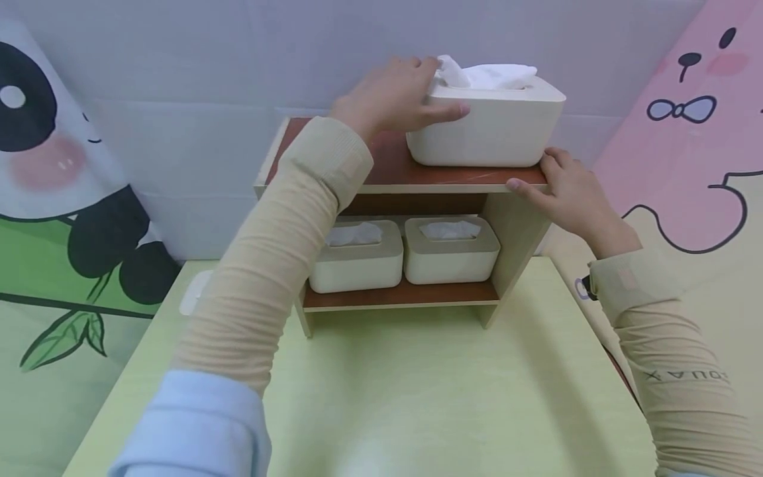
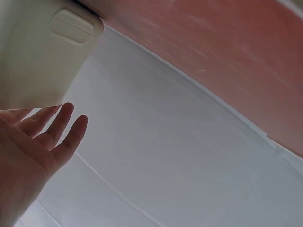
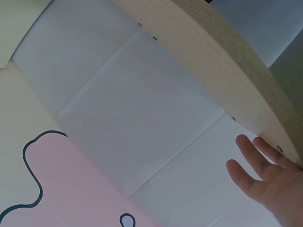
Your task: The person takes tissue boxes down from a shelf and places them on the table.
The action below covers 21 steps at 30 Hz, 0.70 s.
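Observation:
A cream tissue box [image 1: 485, 129] with white tissue [image 1: 495, 75] sticking out stands at the right part of the shelf unit's brown top board [image 1: 387, 162]. At its left end my left hand [image 1: 393, 96] lies with the thumb along the front face and the fingers at the upper edge. In the left wrist view, the fingers [image 2: 60, 125] spread loosely by the box's end [image 2: 42, 56]. My right hand [image 1: 575, 195] rests at the top board's right front corner, thumb by the front edge. In the right wrist view its fingers [image 3: 253, 158] reach along the side panel [image 3: 208, 61].
Two more tissue boxes, a left one [image 1: 357, 265] and a right one [image 1: 452, 255], stand side by side on the lower shelf [image 1: 399, 296]. The unit stands on a pale table [image 1: 387, 391]. A white object [image 1: 195, 291] lies at left. Behind is a cartoon-printed wall covering [image 1: 179, 146].

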### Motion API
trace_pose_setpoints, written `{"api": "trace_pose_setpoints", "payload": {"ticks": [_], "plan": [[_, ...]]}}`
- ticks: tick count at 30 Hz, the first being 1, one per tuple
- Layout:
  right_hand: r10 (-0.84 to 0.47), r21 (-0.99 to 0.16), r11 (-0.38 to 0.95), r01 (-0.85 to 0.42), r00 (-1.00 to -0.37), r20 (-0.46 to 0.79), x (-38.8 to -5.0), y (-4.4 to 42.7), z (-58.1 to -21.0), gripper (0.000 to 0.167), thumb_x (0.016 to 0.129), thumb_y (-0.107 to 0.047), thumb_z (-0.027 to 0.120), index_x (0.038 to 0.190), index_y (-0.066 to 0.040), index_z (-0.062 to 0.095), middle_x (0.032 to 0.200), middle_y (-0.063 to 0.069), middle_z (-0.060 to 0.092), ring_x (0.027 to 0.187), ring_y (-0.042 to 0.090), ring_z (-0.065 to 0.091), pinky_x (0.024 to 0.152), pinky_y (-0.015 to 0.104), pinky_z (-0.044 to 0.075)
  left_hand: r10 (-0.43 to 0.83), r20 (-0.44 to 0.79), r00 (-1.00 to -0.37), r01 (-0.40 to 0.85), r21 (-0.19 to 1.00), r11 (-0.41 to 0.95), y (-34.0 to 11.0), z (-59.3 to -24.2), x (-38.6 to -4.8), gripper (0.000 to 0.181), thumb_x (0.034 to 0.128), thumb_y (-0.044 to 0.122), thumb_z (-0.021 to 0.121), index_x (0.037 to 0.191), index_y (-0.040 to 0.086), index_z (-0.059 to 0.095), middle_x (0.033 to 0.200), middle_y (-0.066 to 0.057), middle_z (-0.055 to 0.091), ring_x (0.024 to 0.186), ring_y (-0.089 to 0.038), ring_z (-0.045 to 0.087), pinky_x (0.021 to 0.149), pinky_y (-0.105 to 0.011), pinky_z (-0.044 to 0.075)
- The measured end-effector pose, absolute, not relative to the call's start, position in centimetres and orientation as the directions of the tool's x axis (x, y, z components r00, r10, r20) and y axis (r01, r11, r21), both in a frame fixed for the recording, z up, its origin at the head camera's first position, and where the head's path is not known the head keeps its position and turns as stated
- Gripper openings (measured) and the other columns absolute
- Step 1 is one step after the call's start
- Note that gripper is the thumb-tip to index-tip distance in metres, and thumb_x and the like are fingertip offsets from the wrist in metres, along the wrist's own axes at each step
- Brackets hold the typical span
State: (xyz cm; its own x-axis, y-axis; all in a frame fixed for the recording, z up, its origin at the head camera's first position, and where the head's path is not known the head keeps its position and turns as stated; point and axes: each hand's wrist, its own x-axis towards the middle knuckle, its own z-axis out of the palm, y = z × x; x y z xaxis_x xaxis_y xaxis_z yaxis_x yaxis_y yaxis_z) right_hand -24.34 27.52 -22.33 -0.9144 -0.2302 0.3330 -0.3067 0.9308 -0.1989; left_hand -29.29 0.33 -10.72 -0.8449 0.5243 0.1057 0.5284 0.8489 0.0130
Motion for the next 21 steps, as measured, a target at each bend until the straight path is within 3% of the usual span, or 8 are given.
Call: {"api": "trace_pose_setpoints", "payload": {"ticks": [6,21], "plan": [[-0.231,-0.198,0.930,-0.308,-0.913,0.335,-24.41,27.62,-22.35,0.085,0.088,-0.062,0.036,0.136,0.008,0.032,0.140,0.030,0.030,0.121,0.052,0.033,0.100,0.061,0.024,0.516,0.077,-0.853,0.518,0.002,0.856,0.48,-10.76,-29.60,0.094,0.0818,0.074,0.026,0.148,0.012,0.002,0.153,-0.008,0.016,0.139,-0.028,0.018,0.112,-0.044,0.020],[-0.241,-0.200,0.925,-0.323,-0.906,0.349,-24.45,27.82,-22.34,0.084,0.088,-0.062,0.037,0.136,0.007,0.034,0.139,0.029,0.032,0.121,0.050,0.034,0.099,0.060,0.025,0.515,0.081,-0.853,0.520,0.073,0.851,0.69,-10.97,-29.91,0.096,0.0778,0.076,0.034,0.148,0.013,0.011,0.146,-0.011,0.027,0.130,-0.022,0.031,0.107,-0.039,0.029]]}}
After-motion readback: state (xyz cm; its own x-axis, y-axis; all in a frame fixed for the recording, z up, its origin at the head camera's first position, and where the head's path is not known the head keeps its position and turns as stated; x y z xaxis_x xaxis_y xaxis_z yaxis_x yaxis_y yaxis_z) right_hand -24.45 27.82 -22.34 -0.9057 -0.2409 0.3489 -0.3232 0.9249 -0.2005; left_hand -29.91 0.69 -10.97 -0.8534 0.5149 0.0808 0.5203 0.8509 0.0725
